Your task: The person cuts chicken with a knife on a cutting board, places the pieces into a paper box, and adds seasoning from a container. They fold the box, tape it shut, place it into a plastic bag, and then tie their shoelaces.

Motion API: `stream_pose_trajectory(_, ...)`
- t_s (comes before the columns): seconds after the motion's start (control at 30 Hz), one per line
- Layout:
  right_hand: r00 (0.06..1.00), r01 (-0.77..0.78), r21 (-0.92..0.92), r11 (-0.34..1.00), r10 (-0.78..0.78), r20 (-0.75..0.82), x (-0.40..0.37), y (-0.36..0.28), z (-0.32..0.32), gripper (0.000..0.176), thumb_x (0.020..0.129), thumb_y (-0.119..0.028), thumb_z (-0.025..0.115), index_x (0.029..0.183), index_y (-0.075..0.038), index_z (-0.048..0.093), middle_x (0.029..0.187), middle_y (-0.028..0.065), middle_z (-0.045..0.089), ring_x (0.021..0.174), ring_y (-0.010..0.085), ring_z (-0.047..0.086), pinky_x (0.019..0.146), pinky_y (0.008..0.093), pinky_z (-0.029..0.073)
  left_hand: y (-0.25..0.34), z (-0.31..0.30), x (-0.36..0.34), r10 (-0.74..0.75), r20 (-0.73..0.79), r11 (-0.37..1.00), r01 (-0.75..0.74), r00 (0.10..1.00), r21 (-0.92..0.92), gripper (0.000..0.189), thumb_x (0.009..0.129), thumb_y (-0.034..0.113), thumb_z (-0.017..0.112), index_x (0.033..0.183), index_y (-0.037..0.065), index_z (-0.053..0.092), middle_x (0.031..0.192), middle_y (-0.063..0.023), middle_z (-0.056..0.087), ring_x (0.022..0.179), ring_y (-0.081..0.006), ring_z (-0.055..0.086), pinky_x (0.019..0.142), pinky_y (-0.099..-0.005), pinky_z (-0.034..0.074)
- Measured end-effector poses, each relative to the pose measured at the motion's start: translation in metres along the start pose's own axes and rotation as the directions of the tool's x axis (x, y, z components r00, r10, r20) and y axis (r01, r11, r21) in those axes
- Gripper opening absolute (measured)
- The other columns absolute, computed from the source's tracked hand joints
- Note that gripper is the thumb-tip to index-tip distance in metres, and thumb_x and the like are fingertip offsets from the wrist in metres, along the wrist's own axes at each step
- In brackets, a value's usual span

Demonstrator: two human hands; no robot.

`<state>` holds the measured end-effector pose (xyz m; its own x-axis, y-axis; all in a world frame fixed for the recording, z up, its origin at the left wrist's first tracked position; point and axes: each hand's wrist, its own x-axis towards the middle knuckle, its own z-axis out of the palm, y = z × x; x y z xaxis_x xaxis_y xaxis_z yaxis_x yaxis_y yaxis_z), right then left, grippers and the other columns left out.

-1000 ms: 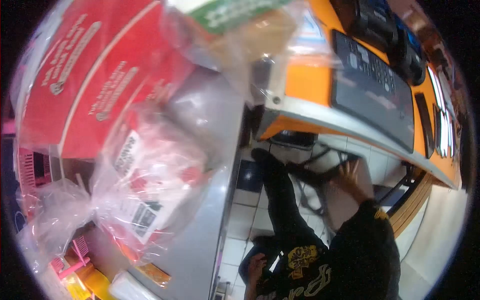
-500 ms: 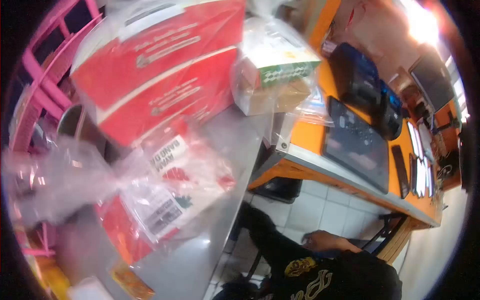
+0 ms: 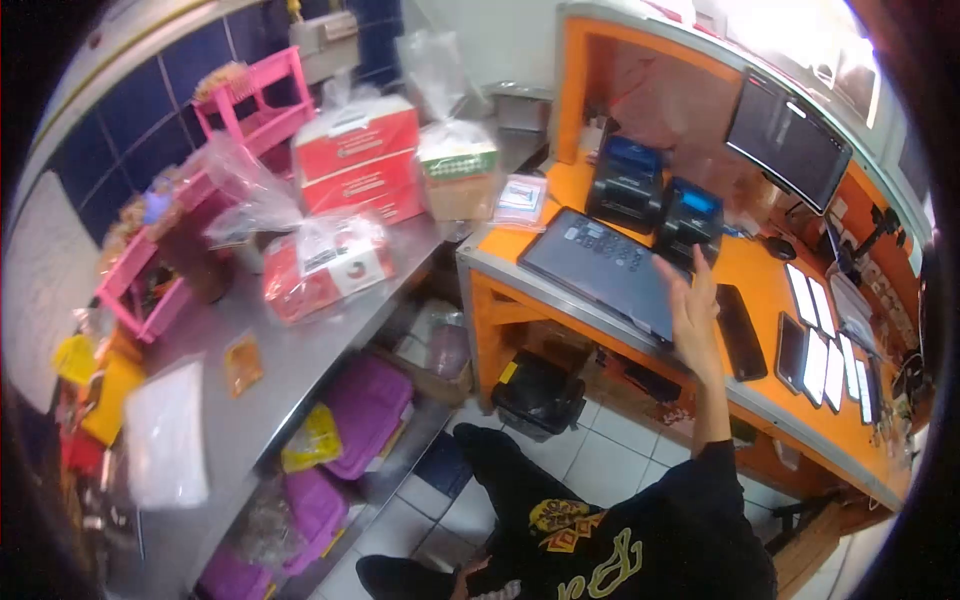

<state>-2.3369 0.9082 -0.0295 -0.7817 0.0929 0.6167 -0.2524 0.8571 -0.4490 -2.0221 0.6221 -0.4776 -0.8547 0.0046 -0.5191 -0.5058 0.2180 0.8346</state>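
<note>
- Having swung off the close-up of the bagged red pack (image 3: 325, 265) and red box (image 3: 360, 160), now takes in two surfaces at once: steel surface (image 3: 300, 350) on the left, orange surface (image 3: 770, 290) on the right.
- Up from low over the floor tiles a moment ago: right hand (image 3: 690, 305), now raised at the near side of the orange surface.
- Open grip, fingers (image 3: 705, 262) spread and pointing up, holding nothing.
- Set at the right-hand end of the flat dark keyboard (image 3: 600, 265); resting on it or just above it, cannot tell.
- Fingertips close under the nearer black terminal (image 3: 690, 215), not visibly touching.
- Black phone (image 3: 740, 330) just beside the hand on the right, apart from the fingers.
- Reads, as a judgement, as work shifted off the bagged goods, now well apart on the steel, and onto the devices.
- Left hand (image 3: 468, 583) down at the bottom edge, mostly hidden; no telling its grip.
</note>
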Motion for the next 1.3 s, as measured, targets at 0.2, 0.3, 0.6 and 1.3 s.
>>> stream_pose_trajectory(0.2, 1.0, 0.022, 0.288, 0.957, -0.018, -0.019, -0.014, 0.06, 0.004, 0.04, 0.094, -0.034, 0.038, 0.109, -0.005, 0.061, 0.138, 0.0273, 0.029, 0.127, 0.0407, 0.028, 0.104, 0.0461, 0.023, 0.043, -0.056, -0.045, 0.044, -0.495, 0.96, -0.173, 0.868, -0.219, 0.03, 0.084, -0.002, 0.039, 0.111, 0.002, 0.05, 0.099, -0.0137, 0.06, 0.071, -0.0223, 0.064, 0.066, -0.0368, 0.053)
stream_pose_trajectory(0.3, 0.996, 0.084, 0.305, 0.949, -0.074, -0.044, -0.023, 0.05, -0.008, 0.04, 0.095, -0.034, 0.036, 0.109, -0.005, 0.06, 0.136, 0.0286, 0.031, 0.126, 0.041, 0.028, 0.104, 0.0457, 0.021, 0.101, -0.093, -0.109, 0.237, -0.756, 0.966, -0.23, 0.61, 0.117, 0.031, 0.085, -0.003, 0.032, 0.114, 0.0, 0.045, 0.098, -0.0144, 0.06, 0.063, -0.0194, 0.063, 0.059, -0.0328, 0.054)
stream_pose_trajectory(0.6, 0.998, 0.059, 0.439, 0.897, -0.048, -0.035, -0.025, 0.052, -0.005, 0.041, 0.094, -0.038, 0.038, 0.109, -0.005, 0.058, 0.138, 0.0256, 0.029, 0.127, 0.0404, 0.026, 0.102, 0.0525, 0.019, 0.165, -0.119, -0.237, 0.325, -0.935, 0.818, -0.537, 0.141, 0.203, 0.023, 0.092, 0.01, 0.042, 0.114, 0.005, 0.046, 0.108, -0.0116, 0.058, 0.069, -0.0141, 0.059, 0.068, -0.0262, 0.049)
stream_pose_trajectory(1.3, 0.304, -0.478, 0.826, 0.297, -0.827, 0.473, -0.377, -0.125, 0.142, 0.039, 0.078, -0.011, 0.061, 0.115, 0.0, 0.051, 0.108, 0.0182, 0.059, 0.102, 0.0273, 0.056, 0.089, 0.0371, 0.042, 0.12, -0.091, -0.137, -0.057, -0.753, 0.996, -0.015, 0.656, -0.089, 0.023, 0.087, 0.02, 0.06, 0.106, 0.008, 0.058, 0.096, -0.0078, 0.063, 0.082, -0.0117, 0.059, 0.072, -0.0282, 0.048)
